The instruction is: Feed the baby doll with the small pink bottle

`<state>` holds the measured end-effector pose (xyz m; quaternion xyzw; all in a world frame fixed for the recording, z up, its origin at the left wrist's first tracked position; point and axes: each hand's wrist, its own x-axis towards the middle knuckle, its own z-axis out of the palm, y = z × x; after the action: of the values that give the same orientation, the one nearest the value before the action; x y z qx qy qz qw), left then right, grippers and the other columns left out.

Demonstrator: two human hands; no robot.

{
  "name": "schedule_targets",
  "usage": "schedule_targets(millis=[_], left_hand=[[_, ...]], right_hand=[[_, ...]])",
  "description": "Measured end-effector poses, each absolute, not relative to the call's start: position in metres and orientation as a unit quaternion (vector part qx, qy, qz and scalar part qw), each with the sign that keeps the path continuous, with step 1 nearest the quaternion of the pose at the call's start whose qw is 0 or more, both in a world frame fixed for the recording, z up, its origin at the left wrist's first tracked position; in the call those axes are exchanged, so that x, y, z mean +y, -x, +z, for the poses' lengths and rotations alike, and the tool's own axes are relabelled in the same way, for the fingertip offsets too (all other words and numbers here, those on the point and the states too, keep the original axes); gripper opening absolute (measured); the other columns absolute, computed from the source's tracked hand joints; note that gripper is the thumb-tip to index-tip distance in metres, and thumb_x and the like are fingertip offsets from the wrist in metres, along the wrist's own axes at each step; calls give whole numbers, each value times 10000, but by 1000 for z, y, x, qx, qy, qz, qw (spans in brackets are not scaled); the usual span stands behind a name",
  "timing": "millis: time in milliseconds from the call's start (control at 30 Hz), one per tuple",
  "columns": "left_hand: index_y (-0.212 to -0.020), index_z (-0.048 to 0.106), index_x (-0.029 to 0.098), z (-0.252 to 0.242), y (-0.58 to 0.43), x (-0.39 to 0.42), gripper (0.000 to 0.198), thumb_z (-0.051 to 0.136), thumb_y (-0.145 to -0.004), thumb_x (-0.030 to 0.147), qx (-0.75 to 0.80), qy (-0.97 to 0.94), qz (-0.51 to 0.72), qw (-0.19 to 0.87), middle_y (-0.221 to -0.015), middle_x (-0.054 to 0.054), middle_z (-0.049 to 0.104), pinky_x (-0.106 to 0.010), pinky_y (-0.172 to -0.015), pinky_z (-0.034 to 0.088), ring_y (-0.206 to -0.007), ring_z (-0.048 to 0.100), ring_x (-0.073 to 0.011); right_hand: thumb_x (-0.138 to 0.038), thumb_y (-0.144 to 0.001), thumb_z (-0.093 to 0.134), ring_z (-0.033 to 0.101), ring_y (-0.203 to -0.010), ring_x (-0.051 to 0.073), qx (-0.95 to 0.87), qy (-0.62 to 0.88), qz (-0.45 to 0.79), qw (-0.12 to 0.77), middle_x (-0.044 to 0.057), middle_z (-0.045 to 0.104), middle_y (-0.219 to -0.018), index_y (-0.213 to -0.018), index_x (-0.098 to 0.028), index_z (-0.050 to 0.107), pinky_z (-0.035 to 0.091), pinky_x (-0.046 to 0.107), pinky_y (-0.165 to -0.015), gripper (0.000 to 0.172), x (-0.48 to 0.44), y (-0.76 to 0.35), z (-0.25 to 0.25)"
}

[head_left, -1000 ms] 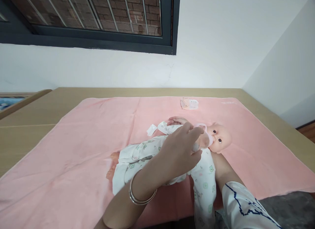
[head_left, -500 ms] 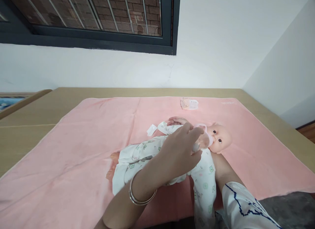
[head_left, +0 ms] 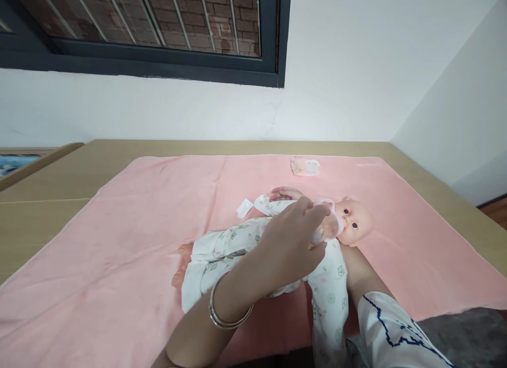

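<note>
A baby doll (head_left: 358,223) in a white patterned outfit lies face up on the pink cloth (head_left: 138,225), head to the right. My left hand (head_left: 295,238), with silver bangles at the wrist, is closed around a clear feeding bottle (head_left: 329,228) with a pale pink collar and handle. The bottle's top meets the doll's mouth. My right forearm passes beneath the doll's neck. On the far side, my right hand (head_left: 285,194) curls against the doll's upper arm, only its fingers and part of its back showing.
A small clear and white packet (head_left: 304,166) lies near the cloth's back edge. A white tag or scrap (head_left: 244,208) is beside the doll's far sleeve. The wooden table (head_left: 237,148) meets a white wall, with a dark-framed barred window (head_left: 166,59) above.
</note>
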<state>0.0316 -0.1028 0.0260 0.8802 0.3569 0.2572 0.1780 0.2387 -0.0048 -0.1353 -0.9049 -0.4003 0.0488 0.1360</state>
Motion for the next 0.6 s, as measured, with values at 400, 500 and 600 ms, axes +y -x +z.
schedule_targets(millis=[400,500,600], left_hand=[[-1176,481,239,23,-32,-103,395,563,-799,155,360,-884,253,159,-1039,-48,544,-322,-637,480,-841,573,-206],[-1180,484,238,24,-32,-103,403,572,-795,158,361,-883,256,158,-1043,-48,544,-325,-636,481,-848,576,-210],[-1181,486,232,24,-33,-102,405,575,-793,157,362,-882,258,159,-1034,-47,545,-332,-642,485,-838,574,-208]], right_hand=[[-215,-678,619,211,-1480,401,-280,842,103,450,95,517,-1041,-751,-218,530,390,609,-1200,115,-3,-247,-137],[-236,-656,658,255,-1443,427,-308,843,108,428,90,534,-1016,-710,-218,525,380,679,-1173,145,-3,-249,-141],[-232,-660,672,251,-1438,437,-310,863,89,388,93,535,-1039,-690,-208,526,352,680,-1186,151,-1,-246,-144]])
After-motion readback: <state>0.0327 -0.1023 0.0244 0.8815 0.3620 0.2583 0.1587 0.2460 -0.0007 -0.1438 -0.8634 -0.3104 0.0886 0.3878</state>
